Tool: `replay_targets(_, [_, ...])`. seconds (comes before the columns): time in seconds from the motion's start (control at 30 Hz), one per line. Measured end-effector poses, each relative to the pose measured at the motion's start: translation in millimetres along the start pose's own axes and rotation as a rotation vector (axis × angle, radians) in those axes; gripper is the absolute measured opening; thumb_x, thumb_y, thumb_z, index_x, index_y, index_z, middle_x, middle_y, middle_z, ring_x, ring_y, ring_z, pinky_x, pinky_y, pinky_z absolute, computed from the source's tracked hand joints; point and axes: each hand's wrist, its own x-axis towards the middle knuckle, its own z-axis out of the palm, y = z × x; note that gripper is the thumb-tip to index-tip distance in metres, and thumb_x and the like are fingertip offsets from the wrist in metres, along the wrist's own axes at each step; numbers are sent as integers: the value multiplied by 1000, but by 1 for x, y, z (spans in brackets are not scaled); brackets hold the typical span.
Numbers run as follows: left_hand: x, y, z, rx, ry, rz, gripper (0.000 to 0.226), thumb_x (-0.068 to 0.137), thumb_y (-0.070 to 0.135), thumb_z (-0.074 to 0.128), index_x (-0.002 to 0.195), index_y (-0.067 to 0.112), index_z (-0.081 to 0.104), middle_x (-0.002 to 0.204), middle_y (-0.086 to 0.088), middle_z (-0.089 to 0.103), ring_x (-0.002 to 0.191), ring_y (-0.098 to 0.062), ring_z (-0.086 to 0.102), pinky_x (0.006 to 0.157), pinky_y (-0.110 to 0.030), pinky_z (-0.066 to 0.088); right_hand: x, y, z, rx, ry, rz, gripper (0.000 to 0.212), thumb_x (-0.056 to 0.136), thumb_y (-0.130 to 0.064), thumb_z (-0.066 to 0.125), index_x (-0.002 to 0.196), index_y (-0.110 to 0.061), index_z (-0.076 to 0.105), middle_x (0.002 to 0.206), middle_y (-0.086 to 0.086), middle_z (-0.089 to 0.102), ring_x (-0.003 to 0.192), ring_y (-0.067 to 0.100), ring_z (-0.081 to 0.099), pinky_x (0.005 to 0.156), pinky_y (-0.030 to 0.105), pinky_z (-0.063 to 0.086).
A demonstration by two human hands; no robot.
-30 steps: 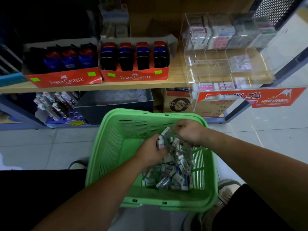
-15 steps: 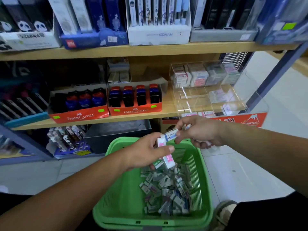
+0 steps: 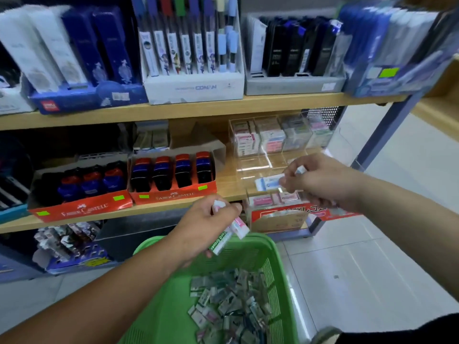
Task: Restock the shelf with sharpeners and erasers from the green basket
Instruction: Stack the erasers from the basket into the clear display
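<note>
**Q:** What lies nearest the viewer?
**A:** One green basket (image 3: 159,316). On its bottom is a loose pile of small wrapped erasers (image 3: 228,306), too many and too blurred to count.

**Q:** And the two grips?
**A:** The left grip (image 3: 203,227), just above the basket's far rim, is curled round a bundle of erasers. One green-labelled eraser (image 3: 221,242) and one pink-labelled eraser (image 3: 239,227) show plainly. A white end pokes out by the thumb, and whether it is a third cannot be told. The right grip (image 3: 320,180), higher and to the right, pinches one blue-and-white eraser (image 3: 269,182) between thumb and forefinger. A second white piece is tucked among the fingers behind it.

**Q:** Where is that pinched eraser?
**A:** It is in front of the one clear case (image 3: 248,167), which stands on the lower shelf (image 3: 224,180). The case's back row has four compartments, each stacked with erasers.

**Q:** What lies beyond, to the left?
**A:** Two red trays stand side by side. The right tray (image 3: 173,194) holds four rows of red-and-blue sharpeners (image 3: 183,170), and the left tray (image 3: 82,207) shows three. Farthest back, the upper shelf (image 3: 173,111) carries three boxes of upright packs: blue, white and grey.
</note>
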Motion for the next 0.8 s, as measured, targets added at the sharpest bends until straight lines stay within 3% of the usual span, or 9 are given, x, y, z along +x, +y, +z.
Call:
replay_targets(0.07, [15,15,6,24,24,55,32,96,46,67,97,14,65,77,4,70,69,-8,63,70,-32,49,12,12,-16,-15,109,-5,15,93,-23,78,95,-10,71,65,14,58,45,20,43,42,24,35])
replay_targets(0.13, [27,30,10,10,17,74,29,94,45,69,96,16,66,85,-1,73,77,-8,66,77,-32,48,24,26,-24,-2,153,14,15,92,-23,79,95,-10,72,63,10,57,43,18,40,43,25,32])
replay_targets(0.23, [41,42,17,20,-28,106,29,89,52,73,92,23,66,99,-13,72,92,-25,70,84,-40,52,39,41,-22,-10,171,12,12,91,-18,80,90,-9,72,73,6,62,46,12,50,38,19,36])
replay_targets(0.33, [48,51,21,22,-53,93,36,84,58,74,93,24,65,98,-15,72,79,-22,70,61,-41,55,53,47,-13,-125,164,-22,11,90,-23,81,86,-16,73,84,3,67,67,16,62,57,23,46])
replay_targets(0.43, [51,58,19,16,-37,82,38,84,59,72,94,24,64,99,-19,73,69,-21,66,45,-31,47,64,47,-5,-194,165,-47,13,92,-29,78,96,-18,76,95,-2,67,71,12,65,55,20,46])
replay_targets(0.57, [51,61,14,-14,-45,73,38,87,63,67,94,25,63,95,-25,72,66,-28,61,45,-30,46,72,42,0,-385,184,-14,21,96,-39,70,108,-22,75,109,2,70,75,15,68,63,26,54])
replay_targets(0.7, [51,59,14,-92,-38,35,45,88,65,62,101,22,63,81,-12,74,66,-27,62,47,-29,45,73,31,6,-769,212,46,32,102,-50,57,119,-26,70,113,3,67,96,26,67,73,33,50])
replay_targets(0.8, [50,59,15,-109,-29,27,49,86,67,61,104,21,64,79,-8,75,64,-21,67,48,-30,48,73,30,13,-958,261,-3,28,99,-46,63,120,-28,68,113,2,64,96,27,67,73,34,49])
